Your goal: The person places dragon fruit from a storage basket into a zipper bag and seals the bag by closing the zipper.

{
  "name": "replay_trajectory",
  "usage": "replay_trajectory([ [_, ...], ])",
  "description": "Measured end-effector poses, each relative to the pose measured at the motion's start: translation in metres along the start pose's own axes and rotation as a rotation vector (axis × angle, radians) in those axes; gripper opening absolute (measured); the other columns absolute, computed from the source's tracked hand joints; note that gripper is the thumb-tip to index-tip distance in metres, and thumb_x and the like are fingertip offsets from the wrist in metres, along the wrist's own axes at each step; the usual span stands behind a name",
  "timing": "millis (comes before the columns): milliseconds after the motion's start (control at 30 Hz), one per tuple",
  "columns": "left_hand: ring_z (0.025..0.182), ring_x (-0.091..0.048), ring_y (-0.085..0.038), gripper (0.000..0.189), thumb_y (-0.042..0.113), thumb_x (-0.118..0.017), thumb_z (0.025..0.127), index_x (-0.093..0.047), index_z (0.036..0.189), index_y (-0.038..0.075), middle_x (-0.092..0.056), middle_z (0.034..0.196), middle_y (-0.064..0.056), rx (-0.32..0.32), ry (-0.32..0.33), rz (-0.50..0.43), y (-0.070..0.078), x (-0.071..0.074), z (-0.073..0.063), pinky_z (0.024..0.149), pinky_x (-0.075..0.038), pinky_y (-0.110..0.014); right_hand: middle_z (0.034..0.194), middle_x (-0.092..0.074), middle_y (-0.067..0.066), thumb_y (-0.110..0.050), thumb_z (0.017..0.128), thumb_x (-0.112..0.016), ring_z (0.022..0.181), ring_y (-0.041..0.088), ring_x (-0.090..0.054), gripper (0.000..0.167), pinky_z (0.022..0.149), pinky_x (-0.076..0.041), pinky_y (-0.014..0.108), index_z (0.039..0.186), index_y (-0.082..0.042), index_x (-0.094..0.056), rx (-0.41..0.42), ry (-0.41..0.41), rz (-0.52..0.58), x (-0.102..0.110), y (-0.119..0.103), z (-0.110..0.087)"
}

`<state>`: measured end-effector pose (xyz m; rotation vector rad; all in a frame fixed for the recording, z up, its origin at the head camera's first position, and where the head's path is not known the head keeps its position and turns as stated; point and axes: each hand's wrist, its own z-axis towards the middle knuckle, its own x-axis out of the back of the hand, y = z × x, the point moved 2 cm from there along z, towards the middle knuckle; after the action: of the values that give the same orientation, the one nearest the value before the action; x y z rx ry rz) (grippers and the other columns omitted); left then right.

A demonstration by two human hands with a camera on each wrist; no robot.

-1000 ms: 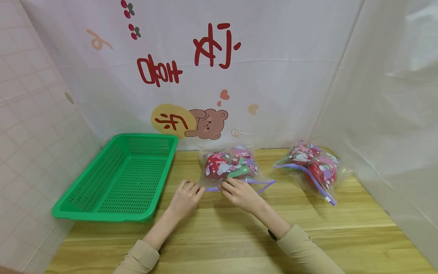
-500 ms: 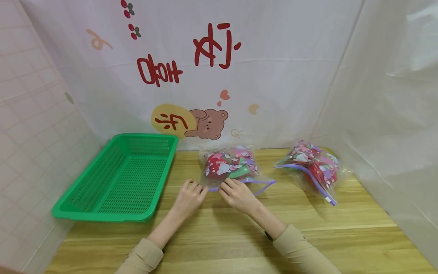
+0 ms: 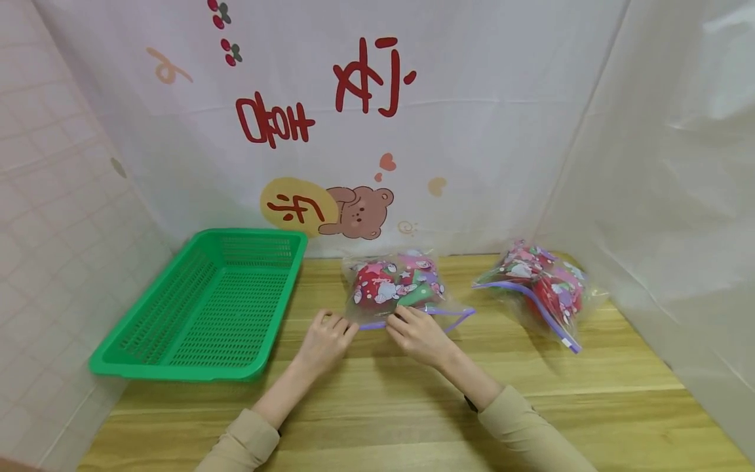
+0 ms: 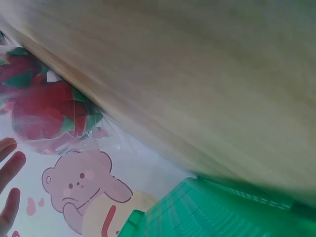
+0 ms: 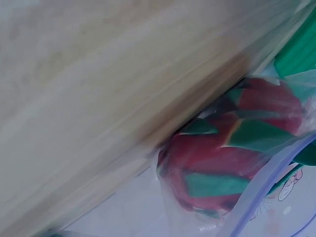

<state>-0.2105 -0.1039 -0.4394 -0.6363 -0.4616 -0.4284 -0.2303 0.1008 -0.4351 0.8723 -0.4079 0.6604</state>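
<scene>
A clear zip bag printed with pink and white pictures lies at the middle of the table, with red-and-green items inside. Its purple zip strip faces me. My left hand pinches the strip at its left end. Farther right along the same strip, my right hand grips it with curled fingers. Right of that hand the mouth gapes, its two purple edges apart. The bag also shows in the right wrist view. In the left wrist view, fingertips appear beside the bag.
A green plastic basket stands on the left of the wooden table. On the right sits a second zip bag of red items, its purple strip towards me. White printed cloth hangs behind the table.
My right hand has shifted slightly right along the purple strip. My left hand has edged a little right too, still at the bag's left end. The basket and second bag stay put.
</scene>
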Motion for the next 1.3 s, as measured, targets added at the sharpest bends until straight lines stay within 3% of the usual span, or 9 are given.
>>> replay_trajectory([
  [133,0.065,-0.065,-0.015,0.02,0.006,-0.045,0.084,-0.062,0.074,0.011,-0.067,0.069,-0.001,0.0,0.013,-0.009,0.001,0.0,0.001,0.071,-0.052,-0.034,0.084,-0.064,0.0,-0.006,0.098,-0.045,0.079,0.015,-0.058,0.03,0.071,-0.053,0.021,0.083,-0.008,-0.07,-0.007,0.043,0.041,0.0,0.003,-0.004],
  [300,0.067,-0.066,-0.015,0.018,0.004,-0.048,0.084,-0.062,0.075,0.01,-0.068,0.07,-0.001,-0.002,-0.004,-0.02,0.001,0.001,0.003,0.072,-0.053,-0.034,0.087,-0.065,0.0,-0.013,0.088,-0.065,0.079,0.014,-0.057,0.008,0.069,-0.052,0.02,0.088,-0.007,-0.07,-0.044,0.01,0.161,0.005,0.013,-0.006],
  [467,0.067,-0.067,-0.015,0.015,0.005,-0.05,0.082,-0.062,0.077,0.01,-0.069,0.072,-0.002,0.001,-0.019,-0.027,-0.001,0.001,0.001,0.072,-0.053,-0.034,0.093,-0.066,0.0,-0.014,0.079,-0.073,0.085,0.015,-0.056,0.018,0.072,-0.051,0.021,0.096,-0.009,-0.071,-0.079,-0.053,0.298,0.009,0.019,-0.005],
  [700,0.068,-0.067,-0.016,0.024,0.004,-0.041,0.087,-0.062,0.077,0.01,-0.069,0.072,-0.002,-0.011,-0.032,-0.021,0.0,0.003,0.0,0.073,-0.054,-0.034,0.092,-0.065,0.0,-0.005,0.074,-0.075,0.085,0.014,-0.055,0.019,0.072,-0.05,0.021,0.093,-0.008,-0.07,-0.069,-0.081,0.348,0.011,0.02,-0.005],
  [833,0.068,-0.066,-0.015,0.024,0.004,-0.04,0.088,-0.061,0.076,0.01,-0.068,0.071,-0.002,-0.004,-0.038,-0.014,0.0,0.004,-0.002,0.074,-0.054,-0.034,0.092,-0.063,0.0,0.001,0.075,-0.07,0.084,0.014,-0.054,0.019,0.069,-0.05,0.02,0.091,-0.008,-0.068,-0.043,-0.081,0.303,0.009,0.017,-0.003],
  [933,0.068,-0.066,-0.015,0.023,0.004,-0.041,0.087,-0.06,0.076,0.011,-0.068,0.071,-0.002,-0.001,-0.035,-0.009,0.0,0.004,-0.003,0.074,-0.053,-0.034,0.091,-0.062,0.001,0.001,0.086,-0.058,0.082,0.015,-0.052,0.013,0.064,-0.049,0.019,0.09,-0.007,-0.067,-0.035,-0.075,0.249,0.008,0.015,-0.002],
  [1000,0.069,-0.066,-0.015,0.022,0.004,-0.042,0.087,-0.06,0.076,0.011,-0.068,0.071,-0.001,-0.003,-0.031,-0.009,-0.001,0.004,-0.004,0.074,-0.053,-0.034,0.09,-0.061,0.001,-0.001,0.096,-0.045,0.079,0.015,-0.051,0.023,0.06,-0.046,0.018,0.087,-0.008,-0.065,-0.042,-0.062,0.21,0.007,0.014,-0.001],
  [1100,0.069,-0.066,-0.015,0.021,0.005,-0.044,0.087,-0.061,0.076,0.012,-0.068,0.071,-0.001,-0.011,-0.021,-0.011,-0.001,0.004,-0.004,0.074,-0.053,-0.033,0.086,-0.058,0.001,-0.003,0.101,-0.028,0.076,0.015,-0.048,0.038,0.058,-0.042,0.018,0.082,-0.008,-0.061,-0.056,-0.045,0.16,0.006,0.013,0.002],
  [1300,0.07,-0.066,-0.015,0.014,0.007,-0.05,0.083,-0.061,0.076,0.012,-0.068,0.071,-0.001,-0.016,-0.016,-0.016,-0.001,0.004,-0.004,0.074,-0.053,-0.033,0.083,-0.056,0.002,-0.002,0.101,-0.027,0.073,0.015,-0.046,0.039,0.056,-0.04,0.018,0.079,-0.007,-0.058,-0.068,-0.039,0.119,0.004,0.012,0.005],
])
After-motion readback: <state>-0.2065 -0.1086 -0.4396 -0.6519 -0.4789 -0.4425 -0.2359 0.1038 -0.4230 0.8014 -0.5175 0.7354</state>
